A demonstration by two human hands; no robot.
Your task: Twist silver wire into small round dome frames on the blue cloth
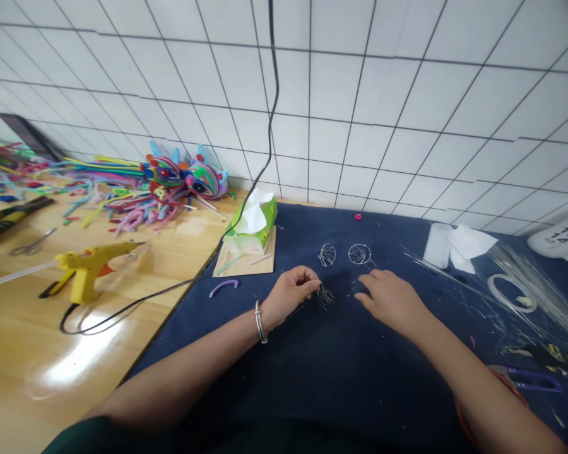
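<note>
My left hand (pixel 293 292), with a silver bangle at the wrist, pinches a small tangle of thin wire (pixel 326 296) between thumb and fingers. The wire's loose ends hang down over the dark blue cloth (pixel 312 372). My right hand (pixel 387 297) is low over the cloth, thumb and forefinger apart, and I see nothing between them. Just beyond its fingertips lies a round wire frame (pixel 360 254) with fine strands inside the ring. A second round wire frame (pixel 327 255) lies to its left, beyond my left hand.
A yellow glue gun (pixel 91 268) and scissors (pixel 33 243) lie on the wooden table. Colourful pipe cleaners (pixel 137 214) are heaped behind. A tissue pack (pixel 253 221) stands at the cloth's edge. Cut wires (pixel 542 290), a wire coil (pixel 511 293) and a mug (pixel 561 239) are at right.
</note>
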